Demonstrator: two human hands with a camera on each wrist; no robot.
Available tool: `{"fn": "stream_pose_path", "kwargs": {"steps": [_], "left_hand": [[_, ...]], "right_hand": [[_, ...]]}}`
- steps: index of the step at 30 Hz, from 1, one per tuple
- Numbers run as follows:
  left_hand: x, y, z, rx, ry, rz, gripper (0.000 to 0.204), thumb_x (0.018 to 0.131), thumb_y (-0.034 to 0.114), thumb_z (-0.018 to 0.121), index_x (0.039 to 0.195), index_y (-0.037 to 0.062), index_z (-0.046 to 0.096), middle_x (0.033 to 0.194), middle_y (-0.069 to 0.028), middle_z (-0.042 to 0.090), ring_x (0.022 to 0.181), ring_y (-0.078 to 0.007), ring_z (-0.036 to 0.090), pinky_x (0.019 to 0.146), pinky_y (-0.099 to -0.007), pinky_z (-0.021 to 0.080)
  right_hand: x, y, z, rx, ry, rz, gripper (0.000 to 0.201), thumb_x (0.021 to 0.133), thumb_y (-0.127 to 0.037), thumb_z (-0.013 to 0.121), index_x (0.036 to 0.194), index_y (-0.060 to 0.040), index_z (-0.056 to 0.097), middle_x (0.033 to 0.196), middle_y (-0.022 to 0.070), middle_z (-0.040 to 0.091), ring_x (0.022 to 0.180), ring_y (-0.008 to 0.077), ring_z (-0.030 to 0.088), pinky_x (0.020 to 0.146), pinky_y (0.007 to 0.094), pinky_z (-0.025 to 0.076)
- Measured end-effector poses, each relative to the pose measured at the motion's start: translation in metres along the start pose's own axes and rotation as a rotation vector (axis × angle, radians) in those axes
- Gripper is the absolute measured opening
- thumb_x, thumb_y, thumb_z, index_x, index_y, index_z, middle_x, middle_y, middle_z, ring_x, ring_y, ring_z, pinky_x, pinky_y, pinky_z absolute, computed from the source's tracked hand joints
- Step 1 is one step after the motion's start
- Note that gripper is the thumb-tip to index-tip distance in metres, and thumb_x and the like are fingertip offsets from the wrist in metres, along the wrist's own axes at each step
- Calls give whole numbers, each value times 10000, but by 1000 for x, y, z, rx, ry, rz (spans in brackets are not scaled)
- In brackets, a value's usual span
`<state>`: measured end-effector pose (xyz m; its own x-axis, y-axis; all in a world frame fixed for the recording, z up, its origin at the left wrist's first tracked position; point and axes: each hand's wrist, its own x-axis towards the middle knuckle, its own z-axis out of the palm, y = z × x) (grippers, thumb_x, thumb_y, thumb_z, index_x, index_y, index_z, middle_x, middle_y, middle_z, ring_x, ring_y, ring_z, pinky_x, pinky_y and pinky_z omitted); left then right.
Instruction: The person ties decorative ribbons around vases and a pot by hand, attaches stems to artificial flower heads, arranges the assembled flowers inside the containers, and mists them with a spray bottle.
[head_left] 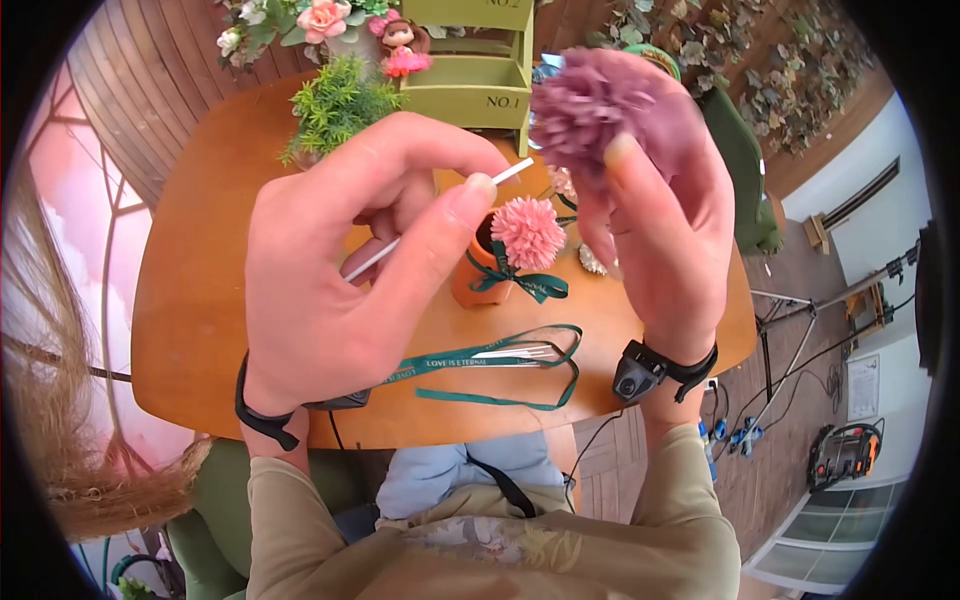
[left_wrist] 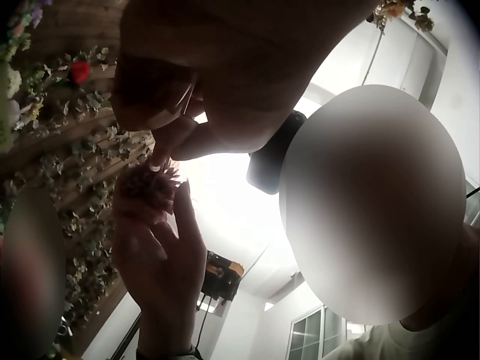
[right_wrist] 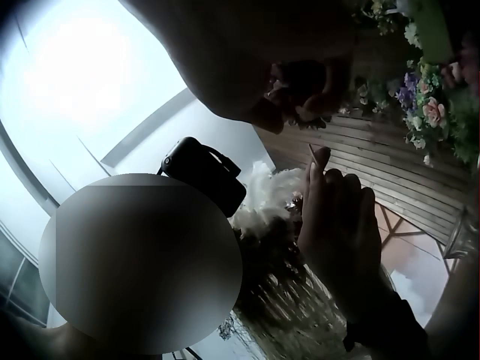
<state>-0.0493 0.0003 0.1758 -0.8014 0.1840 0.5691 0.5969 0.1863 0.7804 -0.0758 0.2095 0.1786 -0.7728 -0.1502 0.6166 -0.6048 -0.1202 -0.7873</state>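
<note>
1. The left grip pinches a white stick between thumb and forefinger, its tip near the other grip.
2. The right grip grasps a purple flower in curled fingers.
3. Between and below both grips, a pink flower overlaps an orange pot on the desk.
4. Right of the left grip's wrist lies green ribbon.

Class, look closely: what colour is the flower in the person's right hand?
The flower is dusty purple; it shows best in the head view.
</note>
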Motion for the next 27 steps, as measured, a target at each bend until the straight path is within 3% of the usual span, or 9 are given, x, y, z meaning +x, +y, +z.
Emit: {"fn": "stream_pose_path", "kwargs": {"steps": [1, 3, 4, 7, 10, 23, 27], "left_hand": [[1, -3, -2, 13, -15, 46, 152, 983, 32, 642, 1100, -40, 707, 760, 56, 573, 650, -1, 436, 578, -192, 297], [1, 1, -2, 47, -40, 52, 187, 966, 40, 658, 1116, -53, 718, 827, 11, 641, 677, -27, 467, 594, -205, 337], [1, 1, -2, 54, -35, 54, 187, 966, 40, 658, 1116, -53, 718, 827, 11, 641, 677, -27, 467, 594, -205, 337], [2, -5, 0, 59, -29, 109, 225, 952, 31, 662, 1149, -55, 728, 851, -5, 677, 669, -45, 467, 586, -219, 342], [3, -9, 3, 32, -28, 133, 222, 948, 28, 664, 1145, -50, 731, 879, -23, 705, 673, -51, 483, 584, -224, 346], [6, -12, 8, -15, -36, 115, 237, 983, 65, 642, 1176, -45, 724, 952, -43, 725, 747, -63, 553, 648, -222, 413], [5, -14, 10, -42, -37, 116, 241, 992, 58, 627, 1188, -49, 717, 938, -33, 712, 751, -58, 553, 661, -213, 413]], "right_hand": [[4, 1, 4, 10, -12, -15, 435, 1066, -138, 521, 1442, 79, 496, 1230, 163, 696, 854, 122, 681, 545, 204, 473], [3, 1, 10, 104, -5, 14, 404, 1041, -72, 562, 1418, 75, 553, 1218, 146, 716, 1001, 151, 703, 630, 207, 551], [1, 2, 12, 110, -9, 9, 404, 1041, -72, 562, 1418, 75, 553, 1218, 146, 716, 1001, 151, 703, 630, 207, 551], [-3, 9, 13, 48, 44, -71, 361, 1045, -49, 557, 1381, 76, 598, 1211, 142, 720, 1012, 154, 705, 837, 260, 586], [-4, 10, 9, 150, 8, -19, 349, 1038, -37, 584, 1368, 73, 607, 1199, 137, 725, 1010, 153, 709, 877, 276, 581], [-5, 18, 12, 184, 74, -100, 326, 1011, 8, 626, 1329, 78, 604, 1181, 134, 726, 1005, 143, 708, 804, 258, 608], [-5, 18, 12, 77, 64, -121, 328, 1011, 26, 613, 1331, 93, 587, 1195, 154, 716, 1004, 158, 711, 773, 261, 624]]}}
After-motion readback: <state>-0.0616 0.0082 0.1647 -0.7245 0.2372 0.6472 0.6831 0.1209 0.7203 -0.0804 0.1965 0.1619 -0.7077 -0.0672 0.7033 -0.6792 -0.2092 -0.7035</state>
